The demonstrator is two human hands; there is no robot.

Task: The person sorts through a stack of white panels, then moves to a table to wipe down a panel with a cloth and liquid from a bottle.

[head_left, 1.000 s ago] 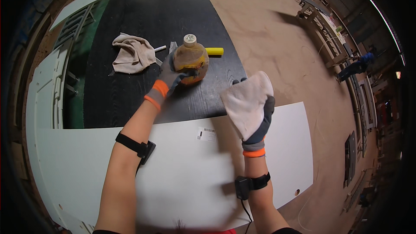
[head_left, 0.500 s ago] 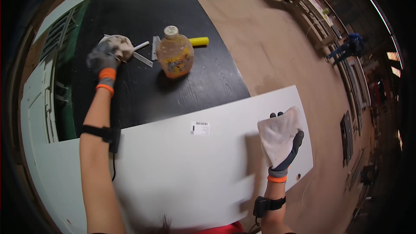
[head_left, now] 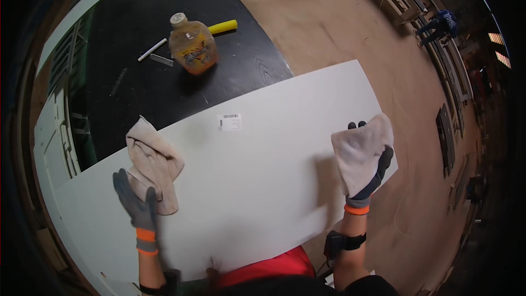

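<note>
My left hand [head_left: 137, 204], in a grey glove with an orange cuff, holds a crumpled beige cloth [head_left: 159, 159] between its thumb and its straight fingers, over the white panel's left part. My right hand [head_left: 372, 181], gloved the same way, grips a folded pale cloth [head_left: 359, 145] above the panel's right end. The cloth covers most of its palm; dark fingertips show behind it. Below both hands lies the smooth white panel [head_left: 246, 186] with a printed label [head_left: 229, 122] near its far edge.
On the black board [head_left: 235, 82] beyond stand a cloudy plastic bottle [head_left: 193, 46] with orange contents, a yellow tube [head_left: 223, 27], a white stick [head_left: 152, 49] and a small metal strip [head_left: 162, 60]. A person [head_left: 440, 24] is by the benches at far right.
My left hand has drawn back from the black board to the white panel, bringing the beige cloth. My right hand keeps its cloth and has shifted slightly. The view has moved.
</note>
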